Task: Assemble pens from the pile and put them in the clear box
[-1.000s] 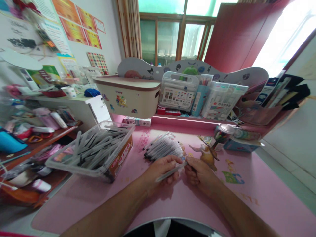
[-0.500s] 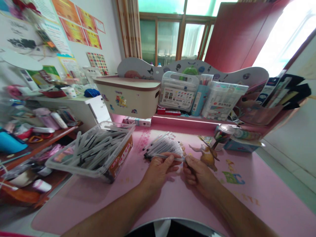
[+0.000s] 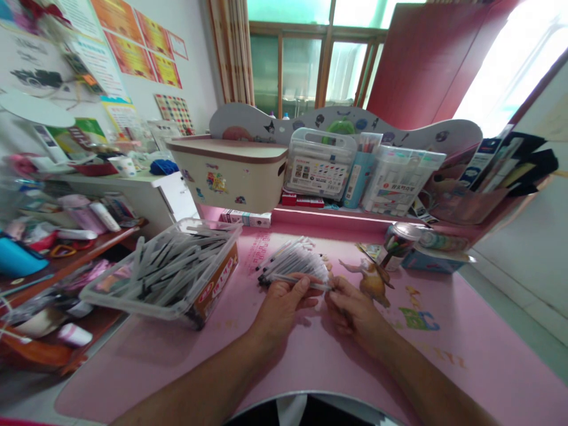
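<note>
Between thumb and fingers, my left hand (image 3: 284, 302) pinches a slim translucent pen (image 3: 306, 283), which lies nearly level above the desk. My right hand (image 3: 352, 302) is closed at the pen's right end; its fingers hide that tip. Just behind both hands lies a pile of clear pens (image 3: 295, 259) with dark ends toward the left. To the left stands a clear plastic box (image 3: 213, 290) filled with many more whitish and dark-tipped pens (image 3: 177, 260).
The pink desk (image 3: 284, 367) has a raised shelf holding a cream storage bin (image 3: 231, 177), a marker case (image 3: 322, 168) and a second marker box (image 3: 402, 180). A clear jar of pens (image 3: 397, 245) stands at the right, beside a blue box (image 3: 432, 260).
My right hand has shifted slightly left and its fingers have turned a little around the pen's end. My left hand keeps its hold, and the pen pile looks the same.
</note>
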`<state>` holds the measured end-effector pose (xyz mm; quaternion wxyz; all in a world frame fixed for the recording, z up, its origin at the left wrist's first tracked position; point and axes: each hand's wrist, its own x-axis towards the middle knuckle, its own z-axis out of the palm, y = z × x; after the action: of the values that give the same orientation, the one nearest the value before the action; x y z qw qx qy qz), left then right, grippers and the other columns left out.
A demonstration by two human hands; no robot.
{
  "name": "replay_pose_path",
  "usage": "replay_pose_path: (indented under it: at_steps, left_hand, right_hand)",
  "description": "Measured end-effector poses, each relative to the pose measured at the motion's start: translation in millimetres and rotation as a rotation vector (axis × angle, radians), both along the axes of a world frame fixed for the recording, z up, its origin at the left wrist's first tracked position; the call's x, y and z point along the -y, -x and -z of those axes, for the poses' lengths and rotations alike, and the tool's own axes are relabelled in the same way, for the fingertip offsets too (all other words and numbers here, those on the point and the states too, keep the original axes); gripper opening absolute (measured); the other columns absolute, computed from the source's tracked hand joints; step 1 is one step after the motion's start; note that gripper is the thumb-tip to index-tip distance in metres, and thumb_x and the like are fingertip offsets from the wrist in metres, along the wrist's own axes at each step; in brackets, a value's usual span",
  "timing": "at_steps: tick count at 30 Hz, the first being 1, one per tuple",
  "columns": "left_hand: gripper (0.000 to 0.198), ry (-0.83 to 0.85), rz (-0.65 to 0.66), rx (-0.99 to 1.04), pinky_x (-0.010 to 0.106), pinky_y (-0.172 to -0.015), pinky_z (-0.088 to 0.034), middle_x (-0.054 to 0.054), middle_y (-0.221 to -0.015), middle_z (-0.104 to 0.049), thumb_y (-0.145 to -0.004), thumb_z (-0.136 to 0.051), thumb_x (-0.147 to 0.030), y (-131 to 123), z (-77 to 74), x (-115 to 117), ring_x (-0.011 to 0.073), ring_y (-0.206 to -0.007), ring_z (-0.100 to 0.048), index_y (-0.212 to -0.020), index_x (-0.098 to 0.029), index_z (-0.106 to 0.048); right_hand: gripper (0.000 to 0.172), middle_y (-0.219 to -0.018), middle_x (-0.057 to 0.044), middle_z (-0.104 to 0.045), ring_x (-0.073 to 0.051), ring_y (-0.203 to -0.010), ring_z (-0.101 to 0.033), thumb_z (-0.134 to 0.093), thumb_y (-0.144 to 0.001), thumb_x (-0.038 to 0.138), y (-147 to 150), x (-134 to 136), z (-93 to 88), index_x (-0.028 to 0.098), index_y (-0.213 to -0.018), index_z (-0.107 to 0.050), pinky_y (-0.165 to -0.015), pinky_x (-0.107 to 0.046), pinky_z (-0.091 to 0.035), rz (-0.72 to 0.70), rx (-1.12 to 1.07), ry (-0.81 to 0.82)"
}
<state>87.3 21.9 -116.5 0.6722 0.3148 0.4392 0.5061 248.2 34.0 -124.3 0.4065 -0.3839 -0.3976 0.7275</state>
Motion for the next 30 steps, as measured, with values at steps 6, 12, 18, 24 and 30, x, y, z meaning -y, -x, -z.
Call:
replay_pose_path:
  at_steps: [6, 12, 18, 24, 30]
  left_hand:
    - [0.040, -0.004, 0.006, -0.022, 0.018, -0.043, -0.045, 0.010, -0.090, -0.074, -0.072, -0.074, -0.051, 0.9, 2.3, -1.1, 0.0152, -0.064, -0.066, -0.092, -0.016, -0.070]
    - [0.037, -0.041, -0.001, -0.011, 0.017, -0.045, -0.045, 0.010, -0.090, -0.075, -0.074, -0.074, -0.048, 1.4, 2.8, -2.0, 0.0147, -0.067, -0.067, -0.092, -0.015, -0.071]
    - [0.039, -0.012, 0.007, -0.018, 0.018, -0.041, -0.043, 0.010, -0.089, -0.074, -0.074, -0.074, -0.050, 0.8, 0.9, 0.0, 0.0147, -0.064, -0.064, -0.092, -0.016, -0.070]
    - [0.035, -0.075, 0.005, -0.022, 0.017, -0.046, -0.044, 0.010, -0.087, -0.074, -0.077, -0.073, -0.047, 1.7, 3.6, -1.6, 0.0153, -0.069, -0.066, -0.090, -0.015, -0.071]
    - [0.040, -0.036, -0.007, -0.036, 0.018, -0.042, -0.042, 0.010, -0.087, -0.073, -0.072, -0.075, -0.052, 0.3, 0.8, 0.3, 0.0150, -0.064, -0.064, -0.089, -0.016, -0.071]
  right_hand:
    - [0.048, -0.051, 0.007, -0.043, -0.002, -0.036, -0.027, -0.064, -0.077, 0.061, -0.5, -1.6, 4.7, 0.018, -0.064, -0.047, -0.036, -0.017, -0.013, 0.037, 0.064, 0.072]
    - [0.036, -0.057, 0.009, -0.046, -0.003, -0.037, -0.027, -0.077, -0.067, 0.039, -0.8, -0.4, -1.7, 0.022, -0.080, -0.048, -0.035, -0.015, -0.011, 0.006, -0.024, 0.048]
    - [0.044, -0.053, 0.007, -0.044, -0.002, -0.037, -0.027, -0.065, -0.077, 0.058, -1.2, -1.7, 3.6, 0.018, -0.067, -0.048, -0.035, -0.015, -0.013, 0.049, 0.053, 0.111]
    - [0.036, -0.060, 0.008, -0.051, -0.003, -0.038, -0.028, -0.076, -0.066, 0.040, -1.1, -0.4, -0.8, 0.022, -0.082, -0.049, -0.034, -0.014, -0.012, 0.022, -0.048, 0.076]
    - [0.048, -0.052, 0.007, -0.044, -0.001, -0.036, -0.029, -0.068, -0.072, 0.061, 0.5, -0.8, 2.6, 0.017, -0.066, -0.049, -0.034, -0.014, -0.015, 0.066, 0.098, 0.082]
